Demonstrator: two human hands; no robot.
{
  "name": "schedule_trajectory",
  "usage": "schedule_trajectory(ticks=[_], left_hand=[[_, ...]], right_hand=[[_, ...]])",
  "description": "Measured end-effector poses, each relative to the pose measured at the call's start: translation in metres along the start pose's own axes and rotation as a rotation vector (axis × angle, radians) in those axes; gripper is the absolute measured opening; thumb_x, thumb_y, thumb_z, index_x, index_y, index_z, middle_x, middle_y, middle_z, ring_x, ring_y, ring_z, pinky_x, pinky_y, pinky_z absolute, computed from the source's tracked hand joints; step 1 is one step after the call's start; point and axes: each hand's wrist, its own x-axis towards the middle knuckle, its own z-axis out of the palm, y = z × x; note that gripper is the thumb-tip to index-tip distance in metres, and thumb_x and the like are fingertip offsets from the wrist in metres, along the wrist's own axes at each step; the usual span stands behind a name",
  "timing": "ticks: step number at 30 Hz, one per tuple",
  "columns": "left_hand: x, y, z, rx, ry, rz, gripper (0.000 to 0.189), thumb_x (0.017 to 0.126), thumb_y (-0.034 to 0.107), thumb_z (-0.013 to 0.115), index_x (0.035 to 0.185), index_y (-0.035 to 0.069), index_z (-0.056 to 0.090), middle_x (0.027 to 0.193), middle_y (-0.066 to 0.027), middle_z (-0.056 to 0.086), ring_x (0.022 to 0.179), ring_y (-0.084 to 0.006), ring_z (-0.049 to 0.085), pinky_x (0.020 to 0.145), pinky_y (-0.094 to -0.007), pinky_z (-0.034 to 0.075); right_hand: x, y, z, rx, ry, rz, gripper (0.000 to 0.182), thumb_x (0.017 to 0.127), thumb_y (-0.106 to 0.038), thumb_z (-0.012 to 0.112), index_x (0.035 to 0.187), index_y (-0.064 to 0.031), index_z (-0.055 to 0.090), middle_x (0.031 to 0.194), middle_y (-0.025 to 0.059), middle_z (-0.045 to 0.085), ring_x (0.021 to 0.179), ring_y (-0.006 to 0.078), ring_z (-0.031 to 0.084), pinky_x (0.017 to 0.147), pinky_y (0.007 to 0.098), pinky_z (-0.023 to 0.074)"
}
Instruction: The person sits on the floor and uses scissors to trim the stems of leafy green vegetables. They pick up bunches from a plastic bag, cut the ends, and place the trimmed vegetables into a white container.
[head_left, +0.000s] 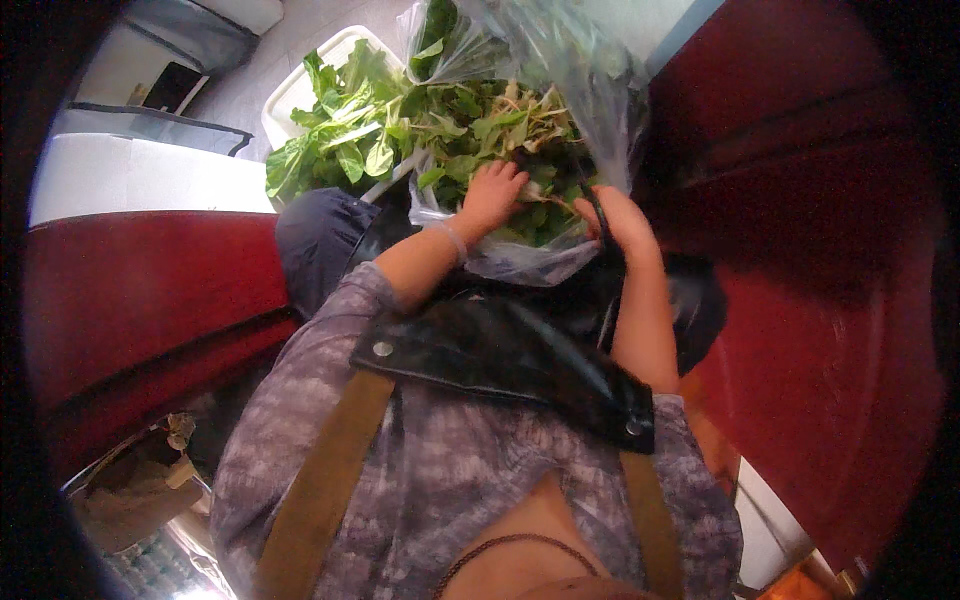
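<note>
A clear plastic bag (536, 266) lies open across my lap, filled with loose leafy greens (457, 124), some with pale stems and yellowed bits. My left hand (495, 195) rests on the greens inside the bag's mouth, fingers bent among the leaves; its fingertips are partly hidden. At the bag's right edge is my right hand (619, 221), with a dark, narrow object (596, 210) passing between thumb and fingers. Blur hides what that object is. To the left of the bag, a white plastic basket (285, 112) holds larger leafy greens (349, 139) that spill over its near rim.
Dark red furniture panels (165, 277) flank me on the left, with another red surface (817, 337) on the right. A black apron (502, 337) covers my lap. Beyond the basket are grey floor tiles (300, 26) and a clear-sided container with dark edging (180, 131).
</note>
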Motion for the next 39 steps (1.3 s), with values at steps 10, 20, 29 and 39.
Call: schedule_trajectory(ticks=[10, 20, 29, 39], left_hand=[[0.018, -0.022, -0.034, -0.517, 0.09, -0.528, 0.024, 0.074, 0.019, 0.058, 0.093, 0.004, 0.058, 0.088, -0.0169, 0.061, 0.086, -0.03, 0.058, 0.074, -0.0364, 0.046], [0.015, -0.003, -0.105, -1.255, -0.168, -0.607, 0.025, 0.083, 0.02, 0.054, 0.1, 0.003, 0.053, 0.083, -0.0046, 0.059, 0.072, -0.0119, 0.053, 0.067, -0.0247, 0.042], [0.022, -0.003, -0.094, -1.064, -0.331, -0.563, 0.037, 0.08, 0.031, 0.06, 0.103, 0.003, 0.055, 0.086, -0.007, 0.061, 0.075, -0.0172, 0.055, 0.069, -0.0288, 0.044], [0.002, 0.002, 0.02, 0.14, -0.16, 0.01, 0.028, 0.065, 0.017, 0.066, 0.087, 0.006, 0.053, 0.088, -0.013, 0.051, 0.086, -0.0313, 0.055, 0.066, -0.0397, 0.047]], right_hand=[[-0.011, -0.003, 0.036, -0.382, 0.178, -0.261, 0.045, 0.08, -0.022, 0.054, 0.12, -0.0058, 0.043, 0.089, 0.0209, 0.06, 0.084, 0.0356, 0.057, 0.073, 0.0406, 0.0431], [-0.041, -0.018, 0.025, -0.31, 0.166, -0.281, 0.04, 0.078, -0.022, 0.054, 0.116, -0.0101, 0.048, 0.09, 0.0177, 0.06, 0.084, 0.0352, 0.057, 0.072, 0.0407, 0.0432], [-0.036, -0.016, 0.019, -0.286, 0.218, -0.309, 0.03, 0.074, -0.029, 0.059, 0.097, -0.0101, 0.06, 0.089, 0.0154, 0.062, 0.085, 0.0345, 0.058, 0.071, 0.0425, 0.0456], [-0.022, 0.001, 0.014, -0.221, 0.412, -0.343, 0.036, 0.075, -0.034, 0.06, 0.104, -0.0116, 0.058, 0.092, 0.0156, 0.062, 0.085, 0.0352, 0.058, 0.071, 0.0425, 0.0464]])
